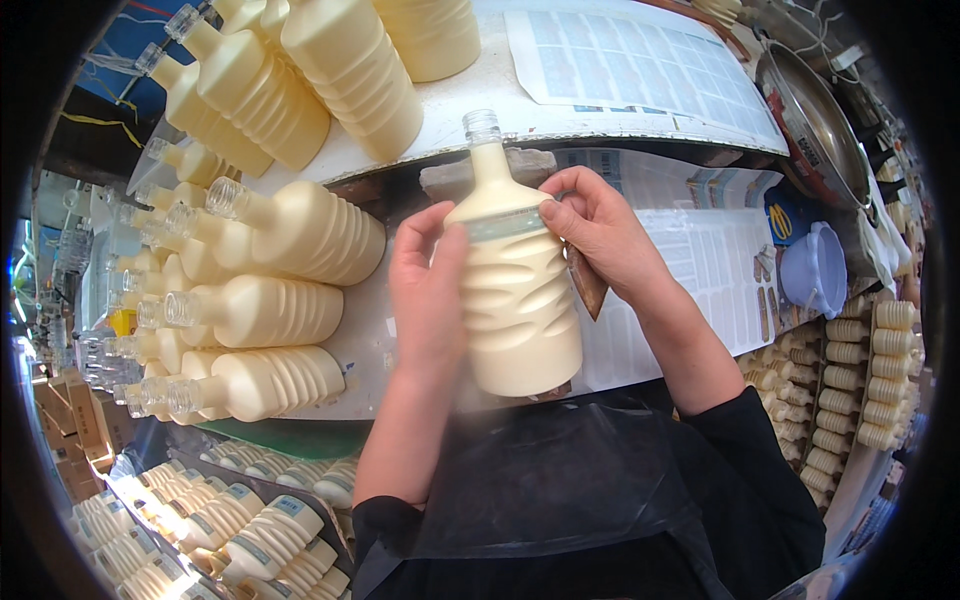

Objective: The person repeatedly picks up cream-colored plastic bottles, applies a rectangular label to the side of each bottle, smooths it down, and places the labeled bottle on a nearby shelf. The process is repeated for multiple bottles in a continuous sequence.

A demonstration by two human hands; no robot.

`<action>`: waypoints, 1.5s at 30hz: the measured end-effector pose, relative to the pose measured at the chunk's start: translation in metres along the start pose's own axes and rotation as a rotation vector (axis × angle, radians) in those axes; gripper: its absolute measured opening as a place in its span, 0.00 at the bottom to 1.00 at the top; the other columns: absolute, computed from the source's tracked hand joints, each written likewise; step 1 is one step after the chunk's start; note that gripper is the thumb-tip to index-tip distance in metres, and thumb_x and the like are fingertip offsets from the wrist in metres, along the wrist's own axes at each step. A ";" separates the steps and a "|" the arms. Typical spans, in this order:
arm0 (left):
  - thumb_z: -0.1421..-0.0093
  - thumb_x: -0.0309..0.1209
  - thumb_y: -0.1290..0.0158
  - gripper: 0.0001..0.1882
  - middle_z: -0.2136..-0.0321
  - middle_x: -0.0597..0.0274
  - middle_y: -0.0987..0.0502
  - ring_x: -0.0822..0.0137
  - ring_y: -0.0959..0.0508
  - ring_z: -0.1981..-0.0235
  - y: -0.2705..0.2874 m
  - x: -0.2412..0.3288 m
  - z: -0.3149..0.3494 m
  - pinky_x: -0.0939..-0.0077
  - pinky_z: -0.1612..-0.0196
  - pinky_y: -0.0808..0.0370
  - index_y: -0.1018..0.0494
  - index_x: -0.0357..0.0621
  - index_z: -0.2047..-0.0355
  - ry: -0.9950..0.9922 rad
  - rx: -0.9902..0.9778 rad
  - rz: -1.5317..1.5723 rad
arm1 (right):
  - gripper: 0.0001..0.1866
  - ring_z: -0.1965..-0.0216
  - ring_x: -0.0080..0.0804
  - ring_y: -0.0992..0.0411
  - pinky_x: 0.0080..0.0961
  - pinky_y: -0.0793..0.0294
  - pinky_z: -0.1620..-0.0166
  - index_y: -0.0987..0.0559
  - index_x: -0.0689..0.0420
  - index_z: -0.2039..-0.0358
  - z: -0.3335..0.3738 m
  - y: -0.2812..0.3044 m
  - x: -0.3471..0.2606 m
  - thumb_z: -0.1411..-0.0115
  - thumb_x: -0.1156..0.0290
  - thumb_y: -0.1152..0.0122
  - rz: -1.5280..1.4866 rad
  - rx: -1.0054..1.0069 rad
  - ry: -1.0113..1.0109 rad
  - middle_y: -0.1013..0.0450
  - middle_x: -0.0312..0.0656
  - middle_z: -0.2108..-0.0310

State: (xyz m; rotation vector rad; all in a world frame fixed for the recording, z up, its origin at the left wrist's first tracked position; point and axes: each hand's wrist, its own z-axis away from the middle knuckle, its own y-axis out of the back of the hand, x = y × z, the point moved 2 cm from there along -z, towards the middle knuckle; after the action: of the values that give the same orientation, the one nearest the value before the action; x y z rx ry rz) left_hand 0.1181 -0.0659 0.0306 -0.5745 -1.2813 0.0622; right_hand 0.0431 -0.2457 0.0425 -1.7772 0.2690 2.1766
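A cream bottle [520, 340] with a clear threaded neck and wavy ridges stands upright in front of me. Round its shoulder lies a greyish translucent label strip [506, 224]. My left hand [425, 270], slightly blurred, has its fingers curled against the bottle's left side at the strip's end. On the other side my right hand [600, 230] presses its thumb on the strip's right end, with bent fingers behind. Tucked under the right palm is a brown pointed flat piece [588, 285], its tip downward. The bottle's far side is hidden.
Cream bottles [300, 235] crowd the table's left and the raised white shelf [480, 60]. Label sheets [640, 60] lie on the shelf and the table. A lavender bucket [815, 270] and a metal pan [815, 115] are at right. Crated bottles [270, 535] fill the lower left.
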 end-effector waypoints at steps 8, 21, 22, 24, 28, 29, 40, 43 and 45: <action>0.32 0.27 0.45 0.18 0.48 0.60 0.28 0.72 0.28 0.49 -0.001 0.002 0.001 0.73 0.43 0.28 0.32 0.38 0.43 0.009 -0.044 0.032 | 0.14 0.64 0.15 0.32 0.17 0.30 0.56 0.20 0.58 0.53 -0.010 0.036 -0.004 0.27 0.64 0.48 -0.057 0.030 0.143 0.28 0.29 0.67; 0.32 0.25 0.47 0.20 0.50 0.62 0.32 0.73 0.31 0.50 -0.005 0.005 0.004 0.75 0.42 0.31 0.35 0.39 0.41 -0.021 -0.032 -0.127 | 0.20 0.45 0.52 0.29 0.39 0.30 0.42 0.32 0.62 0.42 -0.013 -0.024 -0.033 0.34 0.73 0.45 0.401 0.328 0.558 0.28 0.55 0.47; 0.32 0.25 0.47 0.20 0.50 0.62 0.32 0.73 0.31 0.50 -0.004 0.004 0.003 0.75 0.42 0.31 0.35 0.39 0.41 -0.023 -0.035 -0.120 | 0.20 0.44 0.57 0.29 0.42 0.31 0.41 0.32 0.62 0.42 -0.013 -0.019 -0.028 0.34 0.73 0.46 0.431 0.367 0.557 0.29 0.58 0.46; 0.32 0.25 0.47 0.20 0.49 0.62 0.31 0.73 0.30 0.50 -0.004 0.003 0.003 0.75 0.42 0.32 0.34 0.39 0.41 -0.019 -0.052 -0.073 | 0.21 0.43 0.56 0.30 0.41 0.31 0.40 0.33 0.61 0.41 -0.014 -0.008 -0.016 0.34 0.73 0.46 0.465 0.402 0.563 0.29 0.55 0.45; 0.30 0.27 0.48 0.18 0.49 0.62 0.30 0.73 0.29 0.50 -0.002 -0.001 0.002 0.75 0.42 0.30 0.33 0.39 0.42 -0.032 -0.054 -0.073 | 0.21 0.43 0.52 0.29 0.40 0.31 0.40 0.32 0.61 0.41 -0.014 0.002 -0.008 0.34 0.73 0.45 0.512 0.409 0.589 0.30 0.53 0.44; 0.29 0.27 0.49 0.17 0.50 0.62 0.29 0.73 0.28 0.50 0.001 -0.003 0.001 0.74 0.42 0.30 0.33 0.39 0.43 -0.011 -0.049 -0.039 | 0.21 0.43 0.51 0.29 0.39 0.31 0.40 0.33 0.61 0.41 -0.013 0.004 -0.012 0.34 0.73 0.45 0.525 0.388 0.593 0.29 0.52 0.44; 0.23 0.34 0.59 0.13 0.54 0.59 0.22 0.69 0.22 0.54 -0.004 0.002 0.006 0.71 0.48 0.23 0.30 0.41 0.47 0.117 -0.007 0.230 | 0.19 0.54 0.46 0.22 0.36 0.24 0.48 0.29 0.61 0.45 0.016 -0.013 -0.044 0.36 0.76 0.42 0.523 0.341 0.611 0.24 0.51 0.53; 0.23 0.36 0.60 0.16 0.54 0.60 0.22 0.68 0.22 0.51 -0.005 0.001 0.009 0.69 0.45 0.25 0.29 0.40 0.46 0.138 -0.023 0.270 | 0.15 0.63 0.40 0.20 0.33 0.22 0.59 0.21 0.58 0.56 0.032 -0.027 -0.047 0.46 0.77 0.36 0.781 0.195 1.020 0.20 0.43 0.62; 0.23 0.36 0.60 0.17 0.53 0.59 0.23 0.68 0.24 0.50 -0.007 0.006 0.011 0.69 0.44 0.27 0.29 0.39 0.45 0.129 -0.013 0.218 | 0.12 0.65 0.34 0.20 0.29 0.25 0.64 0.18 0.55 0.66 0.042 -0.040 -0.048 0.54 0.74 0.34 0.902 0.103 1.211 0.19 0.38 0.67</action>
State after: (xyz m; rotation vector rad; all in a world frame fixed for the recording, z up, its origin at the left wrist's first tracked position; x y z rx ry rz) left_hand 0.1075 -0.0660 0.0410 -0.7170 -1.0918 0.1945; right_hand 0.0270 -0.2003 0.1004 -3.0262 1.6361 1.0003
